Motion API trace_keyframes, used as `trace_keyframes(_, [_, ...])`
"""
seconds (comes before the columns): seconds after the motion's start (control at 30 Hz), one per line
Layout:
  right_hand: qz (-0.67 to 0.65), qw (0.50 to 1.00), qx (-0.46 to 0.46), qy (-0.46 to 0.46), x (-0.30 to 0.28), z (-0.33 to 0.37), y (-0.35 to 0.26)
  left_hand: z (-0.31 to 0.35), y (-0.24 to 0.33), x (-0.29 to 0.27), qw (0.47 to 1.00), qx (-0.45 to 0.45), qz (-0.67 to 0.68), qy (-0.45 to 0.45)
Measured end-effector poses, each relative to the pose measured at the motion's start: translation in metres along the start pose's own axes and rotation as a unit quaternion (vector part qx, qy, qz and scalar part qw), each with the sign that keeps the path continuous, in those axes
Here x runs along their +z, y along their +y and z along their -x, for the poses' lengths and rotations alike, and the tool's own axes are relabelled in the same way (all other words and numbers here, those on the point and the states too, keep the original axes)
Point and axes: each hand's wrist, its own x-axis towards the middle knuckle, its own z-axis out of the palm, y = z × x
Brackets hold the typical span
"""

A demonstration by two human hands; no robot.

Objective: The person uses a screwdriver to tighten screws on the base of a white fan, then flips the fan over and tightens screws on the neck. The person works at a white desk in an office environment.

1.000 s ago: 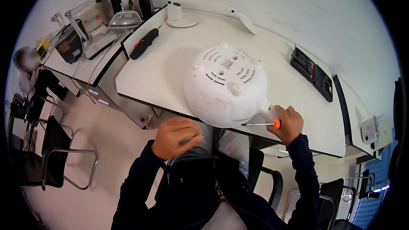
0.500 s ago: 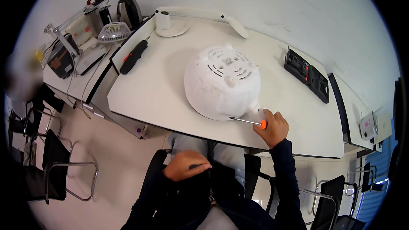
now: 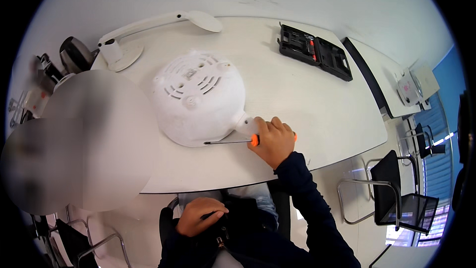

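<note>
White upturned shell (image 3: pixel 201 111) on worktop (image 3: pixel 302 104); right grip (image 3: pixel 274 143) grasping handle (image 3: pixel 244 124) and orange screwdriver (image 3: pixel 255 140), left grip (image 3: pixel 200 216) curled, contents unclear; I'd angle the tip (image 3: pixel 207 143) clear.

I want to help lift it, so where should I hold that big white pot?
Probably by its handle, coming from the near right side. The pot sits upside down, so its round, sloping wall offers little to grip, but the short handle sticks out there. The right hand is at that handle too, holding a screwdriver, so mind the tip.
</note>
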Motion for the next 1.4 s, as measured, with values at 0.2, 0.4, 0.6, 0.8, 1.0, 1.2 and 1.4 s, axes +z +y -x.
trace_keyframes(0.2, [-0.01,1.0,0.0,0.019,0.003,0.004,0.01,-0.025,0.006,0.001,0.999,0.02,0.016,-0.032])
trace_keyframes(0.4, [0.002,1.0,-0.026,0.016,0.01,0.006,0.012,-0.039,0.004,0.01,0.997,0.039,0.008,-0.061])
trace_keyframes(0.6, [-0.061,0.998,-0.009,0.016,-0.014,0.023,0.025,-0.065,0.028,0.031,0.999,0.049,-0.003,0.003])
trace_keyframes(0.8, [-0.177,0.968,0.132,-0.115,-0.053,0.056,0.053,-0.08,0.021,0.036,0.973,-0.018,-0.186,0.135])
trace_keyframes(1.0, [-0.22,0.966,0.105,-0.09,-0.054,0.072,0.049,-0.094,0.016,0.05,0.988,-0.06,-0.101,0.097])
trace_keyframes(1.2, [-0.245,0.958,0.088,-0.122,-0.058,0.073,0.044,-0.098,0.014,0.057,0.989,-0.073,0.025,0.126])
trace_keyframes(1.4, [-0.285,0.945,0.051,-0.156,-0.06,0.077,0.03,-0.096,0.012,0.045,0.984,-0.078,0.075,0.14])
